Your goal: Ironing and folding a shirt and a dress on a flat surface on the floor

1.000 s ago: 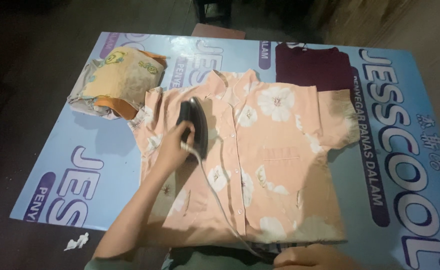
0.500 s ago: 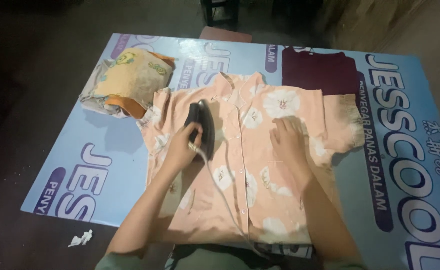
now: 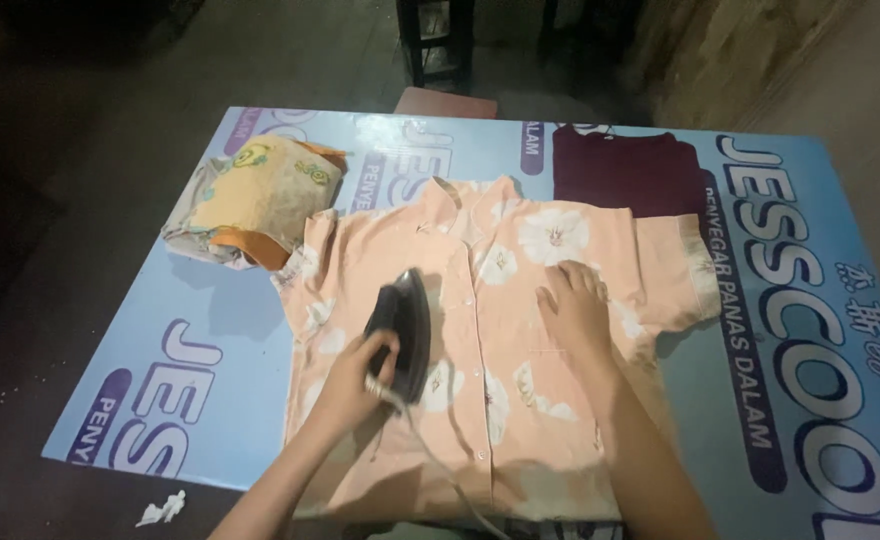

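Note:
A peach short-sleeved shirt (image 3: 490, 260) with white flowers lies flat, buttoned, on a blue printed sheet (image 3: 210, 310). My left hand (image 3: 352, 378) grips the handle of a black iron (image 3: 405, 325), which rests on the shirt's left front panel, its nose pointing away from me. A pale cord runs from the iron back toward me. My right hand (image 3: 572, 308) lies flat, fingers spread, on the shirt's right chest, just right of the button line.
A folded pile of yellow and orange clothes (image 3: 250, 195) sits at the sheet's far left. A dark maroon garment (image 3: 625, 170) lies flat behind the shirt. A stool (image 3: 440, 45) stands beyond the sheet. A scrap of white paper (image 3: 160, 508) lies on the dark floor.
My left hand has drawn the iron toward me down the shirt's left panel. My right hand came up from the near edge and settled flat on the shirt's right chest.

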